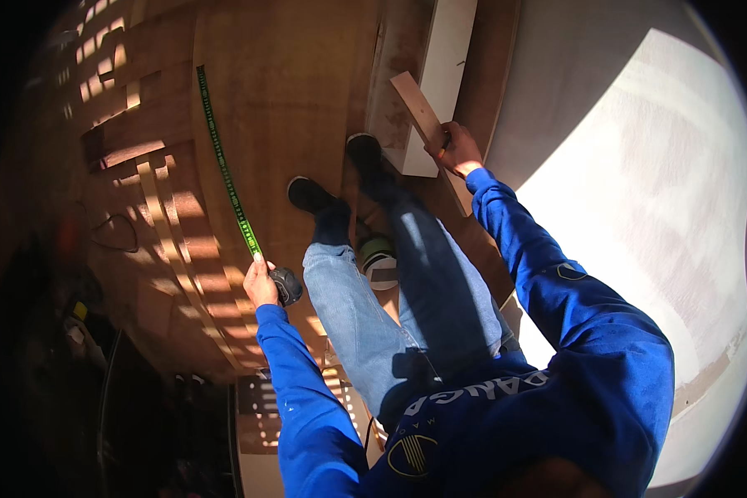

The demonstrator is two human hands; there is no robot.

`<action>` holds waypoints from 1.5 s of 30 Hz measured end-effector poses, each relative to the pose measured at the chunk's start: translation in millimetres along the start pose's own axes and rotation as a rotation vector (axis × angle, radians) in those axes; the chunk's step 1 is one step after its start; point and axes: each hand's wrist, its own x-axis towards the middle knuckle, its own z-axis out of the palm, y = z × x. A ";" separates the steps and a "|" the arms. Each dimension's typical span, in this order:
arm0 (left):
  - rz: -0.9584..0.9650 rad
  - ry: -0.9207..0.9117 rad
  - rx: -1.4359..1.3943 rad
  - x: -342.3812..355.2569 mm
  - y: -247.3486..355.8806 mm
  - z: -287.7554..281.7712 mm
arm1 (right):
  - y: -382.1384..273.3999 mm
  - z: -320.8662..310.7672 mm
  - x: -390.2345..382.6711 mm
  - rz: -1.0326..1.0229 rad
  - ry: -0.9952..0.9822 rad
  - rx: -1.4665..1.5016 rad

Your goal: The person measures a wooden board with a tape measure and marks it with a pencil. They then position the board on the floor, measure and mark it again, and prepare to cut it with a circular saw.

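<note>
My left hand is closed on a tape measure with a dark case, just left of my knee. Its green blade is drawn out and runs away from me over the brown wooden sheet, ending at the far left. On the right, my right hand grips a narrow wooden strip near its middle. The strip is tilted, its far end pointing up and left beside a long white board. Whether anything else sits between those fingers I cannot tell.
Below my feet lies a large wooden sheet. Between my legs stands a round green and white object. A pale wall, partly sunlit, rises on the right. Thin wood pieces in striped sunlight lie at the left.
</note>
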 end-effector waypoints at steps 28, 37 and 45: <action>-0.029 0.034 0.077 -99.1 -28.2 -16.1 | 25.3 -50.6 -15.4 -0.050 -0.082 0.190; -0.052 0.117 0.052 -114.7 -86.6 -49.8 | -3.1 -30.3 12.5 -0.193 -0.096 0.069; -0.101 0.091 0.074 -116.4 -110.2 -76.8 | -50.5 -26.1 -18.7 -0.186 -0.171 0.011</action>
